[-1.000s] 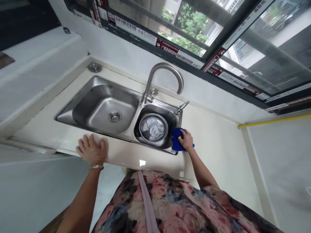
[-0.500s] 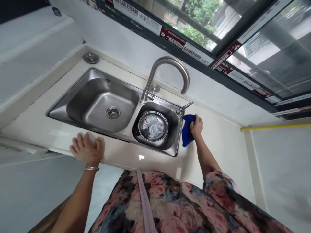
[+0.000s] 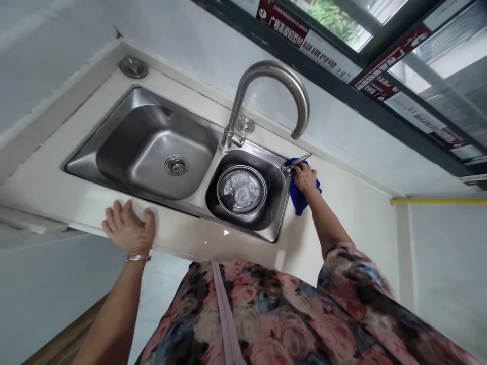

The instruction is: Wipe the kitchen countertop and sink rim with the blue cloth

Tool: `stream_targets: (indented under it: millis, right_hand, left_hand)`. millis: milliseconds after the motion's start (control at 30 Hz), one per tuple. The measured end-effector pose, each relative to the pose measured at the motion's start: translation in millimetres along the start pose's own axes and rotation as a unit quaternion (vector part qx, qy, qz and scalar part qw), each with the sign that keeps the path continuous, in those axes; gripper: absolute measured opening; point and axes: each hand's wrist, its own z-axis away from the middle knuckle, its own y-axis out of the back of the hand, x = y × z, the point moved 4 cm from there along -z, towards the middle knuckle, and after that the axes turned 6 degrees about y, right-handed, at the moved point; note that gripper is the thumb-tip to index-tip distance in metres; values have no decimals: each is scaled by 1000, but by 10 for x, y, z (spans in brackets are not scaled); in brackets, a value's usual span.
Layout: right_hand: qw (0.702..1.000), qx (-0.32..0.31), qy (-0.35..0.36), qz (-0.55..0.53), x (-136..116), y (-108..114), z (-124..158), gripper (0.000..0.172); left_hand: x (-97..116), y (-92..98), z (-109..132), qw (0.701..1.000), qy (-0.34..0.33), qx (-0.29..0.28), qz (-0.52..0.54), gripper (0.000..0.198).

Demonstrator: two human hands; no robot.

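The right hand (image 3: pixel 306 178) has its fingers bent and gripping one blue cloth (image 3: pixel 299 201); the fingertips are partly hidden. The cloth is at the right rear corner of the sink (image 3: pixel 84 165), beside and partly behind one metal fitting (image 3: pixel 304 158) with a slender spout. The left hand (image 3: pixel 129 223) rests palm down at the front edge of the countertop (image 3: pixel 353 228), fingers spread, holding nothing. One metal bracelet (image 3: pixel 137 258) encircles its wrist.

The sink has two bowls. The left bowl (image 3: pixel 133 152) shows one drain (image 3: pixel 176 166); the right bowl (image 3: pixel 276 197) contains one round perforated strainer (image 3: pixel 229 188). One curved faucet (image 3: pixel 267 68) stands behind the divider. Two round metal caps (image 3: pixel 133 67) are set behind the sink.

On the window frame (image 3: pixel 289 58), a red label (image 3: pixel 284 30) reads "广程高级铝型材". At least four red panels are visible; the smaller print is not reliably legible. One yellow pipe (image 3: pixel 437 201) runs along the right wall.
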Motion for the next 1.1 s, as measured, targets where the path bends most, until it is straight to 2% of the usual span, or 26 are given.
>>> stream_targets:
  millis: [300, 567, 833, 1100]
  right_hand:
    - [997, -42, 43, 44, 28, 120, -146, 48]
    - [999, -26, -4, 23, -28, 8, -68, 46]
    - [999, -41, -7, 23, -293, 50, 376, 45]
    - [993, -87, 59, 58, -673, 84, 1045, 46]
  left_hand:
    - [2, 1, 5, 1000, 6, -11, 6, 68]
    - [53, 36, 6, 1000, 15, -23, 2, 68]
    - [75, 43, 7, 999, 23, -26, 10, 69]
    - [50, 5, -15, 999, 12, -24, 39, 70]
